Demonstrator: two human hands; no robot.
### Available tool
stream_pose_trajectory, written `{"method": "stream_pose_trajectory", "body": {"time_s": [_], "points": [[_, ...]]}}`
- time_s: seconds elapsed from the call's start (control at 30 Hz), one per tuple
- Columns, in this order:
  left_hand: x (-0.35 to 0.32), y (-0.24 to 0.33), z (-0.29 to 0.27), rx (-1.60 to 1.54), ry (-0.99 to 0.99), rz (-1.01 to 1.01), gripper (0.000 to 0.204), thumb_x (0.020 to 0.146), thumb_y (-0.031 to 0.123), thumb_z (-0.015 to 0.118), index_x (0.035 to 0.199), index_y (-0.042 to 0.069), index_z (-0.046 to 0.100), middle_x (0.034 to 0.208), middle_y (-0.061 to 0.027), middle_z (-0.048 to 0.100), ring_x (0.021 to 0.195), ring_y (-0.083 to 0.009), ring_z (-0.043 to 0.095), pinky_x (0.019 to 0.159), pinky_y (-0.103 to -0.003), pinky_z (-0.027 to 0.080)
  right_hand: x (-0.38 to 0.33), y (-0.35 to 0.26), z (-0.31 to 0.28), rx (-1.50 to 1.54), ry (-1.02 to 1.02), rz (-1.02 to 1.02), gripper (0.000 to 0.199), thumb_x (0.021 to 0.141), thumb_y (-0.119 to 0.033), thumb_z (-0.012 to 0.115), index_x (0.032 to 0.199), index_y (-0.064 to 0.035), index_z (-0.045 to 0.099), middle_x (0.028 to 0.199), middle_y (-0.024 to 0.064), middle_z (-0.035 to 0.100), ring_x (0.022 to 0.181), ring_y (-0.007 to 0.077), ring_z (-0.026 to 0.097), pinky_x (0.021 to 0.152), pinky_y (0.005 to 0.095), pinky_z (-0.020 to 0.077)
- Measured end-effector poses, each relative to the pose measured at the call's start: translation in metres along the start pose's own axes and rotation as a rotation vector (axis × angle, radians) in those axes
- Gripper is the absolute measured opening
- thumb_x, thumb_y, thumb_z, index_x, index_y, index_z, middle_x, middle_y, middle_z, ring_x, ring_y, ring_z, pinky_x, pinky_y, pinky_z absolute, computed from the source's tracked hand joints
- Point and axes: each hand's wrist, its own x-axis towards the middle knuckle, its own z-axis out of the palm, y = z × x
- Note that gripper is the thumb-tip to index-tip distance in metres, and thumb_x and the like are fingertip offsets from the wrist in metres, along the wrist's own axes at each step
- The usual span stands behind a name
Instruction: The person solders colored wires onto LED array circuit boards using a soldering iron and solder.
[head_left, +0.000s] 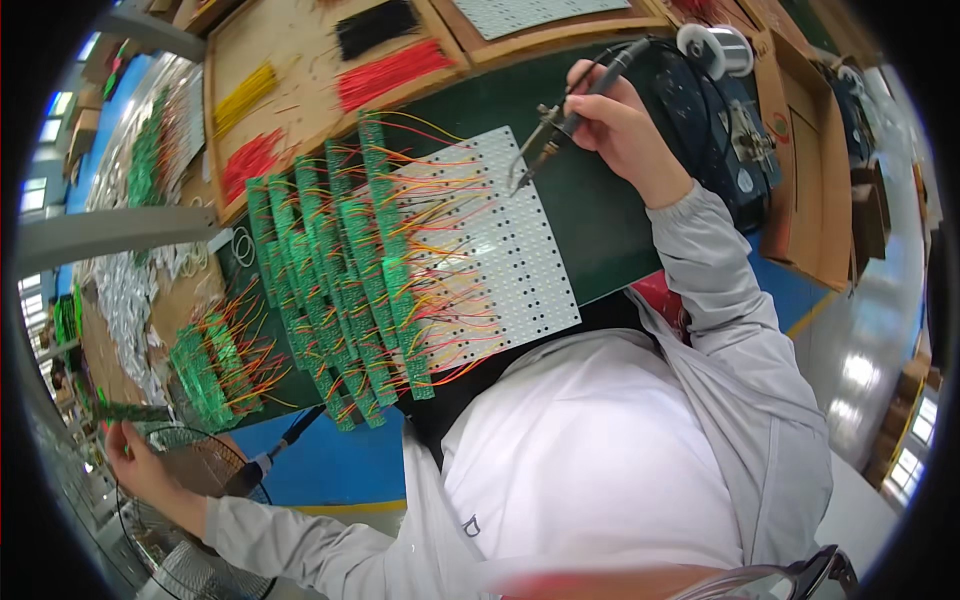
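Note:
My right hand [625,130] grips a soldering iron [575,118] with a thin solder-feed tube alongside it. Its tip points down over the white perforated board [545,265]. Rows of long green circuit boards [375,290] lie side by side across that board's left part. Red, orange and yellow wires [455,270] stick out from them to the right. Far to the left, my left hand [140,465] is closed at the fingertips on a narrow green circuit board [130,411], seen nearly edge-on. It is held above a round wire-rimmed basket [205,455].
A wooden tray [290,55] at the back holds red wires [395,72], yellow wires [245,98] and black wires [377,28]. A solder spool [715,50] and a dark blue machine [690,125] stand right. More wired boards [215,370] lie left, below a grey metal bar [120,238].

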Motion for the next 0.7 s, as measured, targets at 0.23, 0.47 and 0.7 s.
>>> {"method": "stream_pose_trajectory", "body": {"time_s": [0.23, 0.47, 0.7], "points": [[-0.018, 0.049, 0.069, -0.044, -0.324, -0.039, 0.030, 0.099, 0.020, 0.069, 0.123, 0.003, 0.063, 0.110, -0.0057, 0.067, 0.097, -0.0171, 0.063, 0.089, -0.033, 0.051, -0.004, -0.001, 0.009, -0.018, -0.020, 0.021, 0.017, 0.092, -0.012, 0.070, 0.105, -0.0086, 0.059, 0.077, -0.0034, 0.051, 0.055, 0.0050, 0.048, 0.048, 0.0215, 0.0319], [-0.081, 0.099, 0.190, -0.009, -0.440, 0.119, 0.036, 0.100, 0.024, 0.063, 0.130, 0.004, 0.063, 0.127, -0.0149, 0.066, 0.121, -0.0306, 0.060, 0.104, -0.042, 0.047, -0.008, -0.001, -0.003, -0.019, 0.030, 0.073, 0.015, 0.092, -0.009, 0.068, 0.102, -0.0111, 0.057, 0.075, -0.0049, 0.051, 0.052, 0.0043, 0.046, 0.048, 0.0211, 0.0309], [-0.055, 0.194, 0.200, 0.044, -0.466, 0.669, 0.032, 0.089, 0.009, 0.071, 0.121, 0.006, 0.067, 0.120, -0.0134, 0.068, 0.113, -0.0333, 0.062, 0.098, -0.043, 0.049, -0.004, -0.001, -0.001, -0.026, 0.011, 0.060, 0.013, 0.093, -0.008, 0.068, 0.101, -0.0113, 0.057, 0.076, -0.0047, 0.053, 0.052, 0.0039, 0.046, 0.048, 0.0202, 0.0300]]}}
